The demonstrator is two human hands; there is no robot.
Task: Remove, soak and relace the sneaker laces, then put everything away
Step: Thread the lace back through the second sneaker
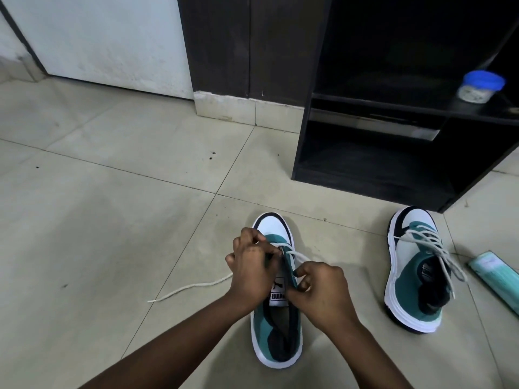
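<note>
A teal, white and black sneaker (276, 329) stands on the floor tiles in front of me, toe pointing away. My left hand (251, 269) pinches the white lace (295, 255) at an eyelet near the tongue. My right hand (320, 293) grips the sneaker's right eyelet flap, fingers curled round its edge. The lace's loose end (191, 289) trails left across the floor. A second matching sneaker (415, 272) stands to the right, fully laced with its ends hanging loose.
A black open shelf unit (393, 141) stands behind the sneakers, with a blue-lidded jar (480, 87) on its upper shelf. A pale teal flat packet (497, 282) lies at the right edge. A white door (106, 37) and dark door frame (222, 46) rise at the back.
</note>
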